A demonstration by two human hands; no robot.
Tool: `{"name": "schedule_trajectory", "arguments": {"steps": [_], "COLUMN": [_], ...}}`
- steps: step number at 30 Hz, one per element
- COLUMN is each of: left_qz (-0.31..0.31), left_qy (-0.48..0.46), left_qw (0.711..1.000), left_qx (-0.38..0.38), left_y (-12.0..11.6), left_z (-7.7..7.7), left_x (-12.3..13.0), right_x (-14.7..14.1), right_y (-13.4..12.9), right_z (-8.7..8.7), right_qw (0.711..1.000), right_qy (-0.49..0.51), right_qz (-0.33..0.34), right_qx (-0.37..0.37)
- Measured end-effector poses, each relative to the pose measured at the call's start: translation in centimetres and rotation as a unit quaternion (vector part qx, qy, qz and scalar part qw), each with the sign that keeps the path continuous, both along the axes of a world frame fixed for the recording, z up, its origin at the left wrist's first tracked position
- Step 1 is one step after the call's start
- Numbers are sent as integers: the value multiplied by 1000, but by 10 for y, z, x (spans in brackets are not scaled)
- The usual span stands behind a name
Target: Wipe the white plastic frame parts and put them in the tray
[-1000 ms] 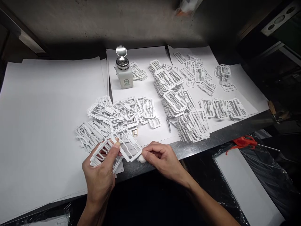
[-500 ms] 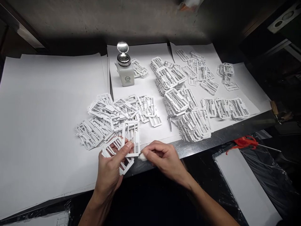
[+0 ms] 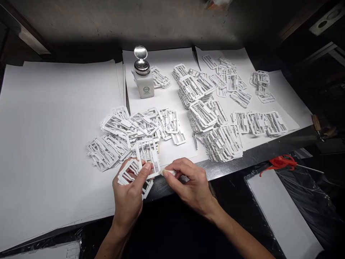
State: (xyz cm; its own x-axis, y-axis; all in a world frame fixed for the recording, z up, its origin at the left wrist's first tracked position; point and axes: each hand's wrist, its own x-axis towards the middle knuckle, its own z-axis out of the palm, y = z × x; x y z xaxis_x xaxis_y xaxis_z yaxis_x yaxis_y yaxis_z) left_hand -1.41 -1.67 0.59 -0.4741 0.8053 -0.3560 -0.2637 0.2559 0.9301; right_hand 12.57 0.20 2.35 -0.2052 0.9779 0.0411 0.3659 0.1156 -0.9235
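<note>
Metal bench, white paper [image 3: 59, 144] over it. Upright frame [image 3: 148, 158] at the near edge, in my left hand [image 3: 132, 183], thumb pressed on it, more frames beneath. Right fingers pinch a white wad [image 3: 167, 173] at its corner. Bottle [image 3: 144, 84] beyond, lid up.

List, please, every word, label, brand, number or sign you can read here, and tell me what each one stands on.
No text can be read for certain.
White bottle with the open metal lid: a round green emblem on its front, with tiny green marks below, too small to read.
White plastic frames in the left hand: no lettering can be made out.
</note>
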Motion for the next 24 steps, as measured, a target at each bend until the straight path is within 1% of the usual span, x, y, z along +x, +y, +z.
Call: {"name": "schedule_trajectory", "arguments": {"steps": [2, 6, 10, 12, 15, 18, 20, 24], "left_qz": [10, 9, 32, 34, 27, 30, 31, 32], "left_qy": [12, 25, 4, 5, 11, 1, -2, 12], "left_qw": [1000, 1000, 999, 999, 1000, 1000, 1000, 999], "left_qx": [1, 0, -1, -1, -5, -6, -1, 0], "left_y": [0, 1, 2, 2, 2, 1, 2, 2], "left_z": [-1, 1, 2, 2, 2, 3, 3, 4], "left_x": [0, 1, 2, 2, 3, 2, 1, 2], "right_x": [0, -2, 0, 0, -2, -1, 0, -3], "right_y": [-1, 0, 3, 3, 4, 6, 6, 3], "right_z": [0, 0, 0, 1, 0, -2, -2, -1], "right_qw": [1000, 1000, 999, 1000, 1000, 999, 998, 999], "right_qy": [0, 1, -28, -23, -13, -34, -41, -17], "right_qz": [-1, 16, -24, -10, 19, -15, -28, 24], "right_qx": [3, 14, 10, 0, 12, 29, 25, 25]}}
